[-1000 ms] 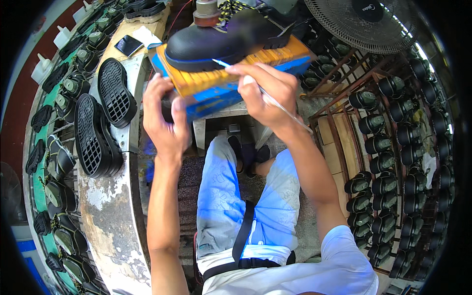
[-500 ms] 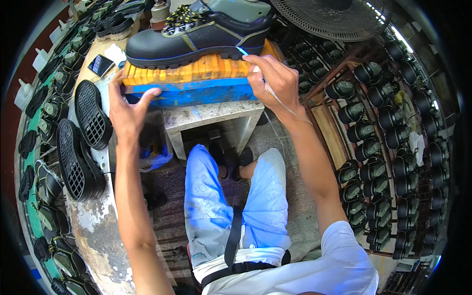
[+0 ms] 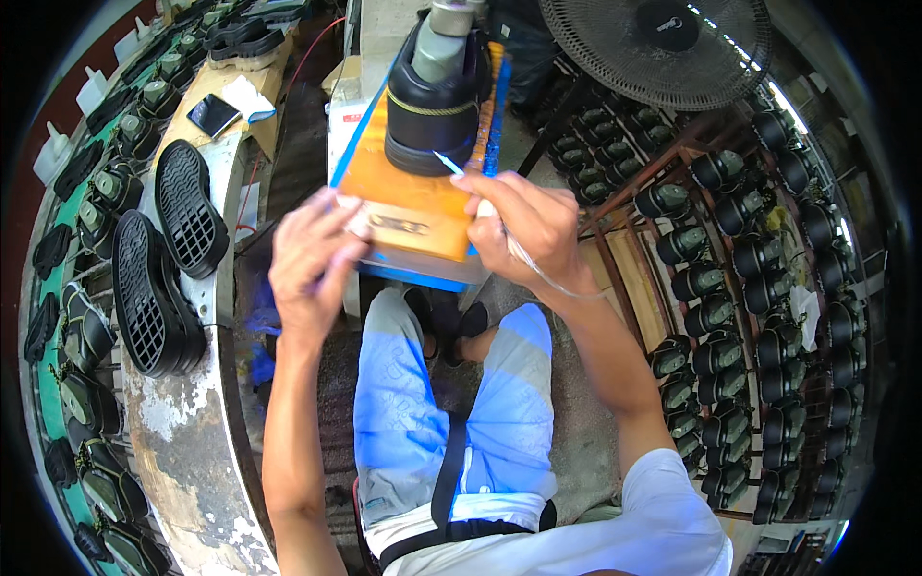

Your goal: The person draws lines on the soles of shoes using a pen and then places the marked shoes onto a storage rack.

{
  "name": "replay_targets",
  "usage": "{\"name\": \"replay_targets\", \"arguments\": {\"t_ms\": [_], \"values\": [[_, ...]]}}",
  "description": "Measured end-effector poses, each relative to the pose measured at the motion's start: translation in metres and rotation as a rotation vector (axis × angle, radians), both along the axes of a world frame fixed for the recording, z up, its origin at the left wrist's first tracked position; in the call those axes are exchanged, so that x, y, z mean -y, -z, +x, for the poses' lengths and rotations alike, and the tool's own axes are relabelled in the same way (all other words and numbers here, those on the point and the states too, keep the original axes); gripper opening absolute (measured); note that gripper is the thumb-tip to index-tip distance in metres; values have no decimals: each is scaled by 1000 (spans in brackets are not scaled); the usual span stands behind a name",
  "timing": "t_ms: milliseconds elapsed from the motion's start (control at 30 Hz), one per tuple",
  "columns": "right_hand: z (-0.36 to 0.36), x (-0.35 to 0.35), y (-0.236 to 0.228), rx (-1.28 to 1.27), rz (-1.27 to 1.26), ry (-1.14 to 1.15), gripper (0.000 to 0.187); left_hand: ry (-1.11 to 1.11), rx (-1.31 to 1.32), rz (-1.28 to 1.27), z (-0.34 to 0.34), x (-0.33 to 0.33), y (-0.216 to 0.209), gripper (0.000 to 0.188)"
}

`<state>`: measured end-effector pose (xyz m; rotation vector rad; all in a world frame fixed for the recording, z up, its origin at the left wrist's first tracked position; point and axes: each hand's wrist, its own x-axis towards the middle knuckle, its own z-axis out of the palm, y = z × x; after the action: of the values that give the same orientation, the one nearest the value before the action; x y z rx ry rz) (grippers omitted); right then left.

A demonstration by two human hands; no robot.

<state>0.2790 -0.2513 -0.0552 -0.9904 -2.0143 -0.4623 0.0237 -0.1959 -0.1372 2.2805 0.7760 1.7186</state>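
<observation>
A black safety shoe [image 3: 432, 110], with its heel toward me, stands over a metal post on an orange-topped board [image 3: 370, 182] with blue sides. My right hand [image 3: 528, 226] pinches a slim pen-like tool [image 3: 448, 163] with a pale tip, which is at the lower edge of the heel; I cannot tell whether it touches. A thin clear tube or cord [image 3: 547, 276] runs from this hand along the wrist. My left hand [image 3: 312, 259], somewhat blurred, has its fingers and thumb at the board's near left corner.
Two black soles [image 3: 189, 206] [image 3: 144, 293] lie on the worn bench at left, near a phone [image 3: 213, 114]. Behind them, a green conveyor carries shoes. A large fan [image 3: 663, 48] stands at the far right, above racks of black shoes [image 3: 715, 317].
The board and shoe have turned, from side-on to heel toward me. My left hand has moved right with the board's corner. The tool has shifted slightly left and lower, still in my right hand.
</observation>
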Motion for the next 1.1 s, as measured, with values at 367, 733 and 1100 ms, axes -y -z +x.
{"name": "replay_targets", "arguments": {"t_ms": [367,733,1100], "values": [[-28,-66,21,-191,100,33,25,-299,17,-493,-17,-54,-15,54],[10,-41,17,-181,93,304,27,-348,55,-352,-15,-98,10,46],[71,-1,-16,-244,17,332,19,-159,88,-599,-23,-158,11,49]]}}
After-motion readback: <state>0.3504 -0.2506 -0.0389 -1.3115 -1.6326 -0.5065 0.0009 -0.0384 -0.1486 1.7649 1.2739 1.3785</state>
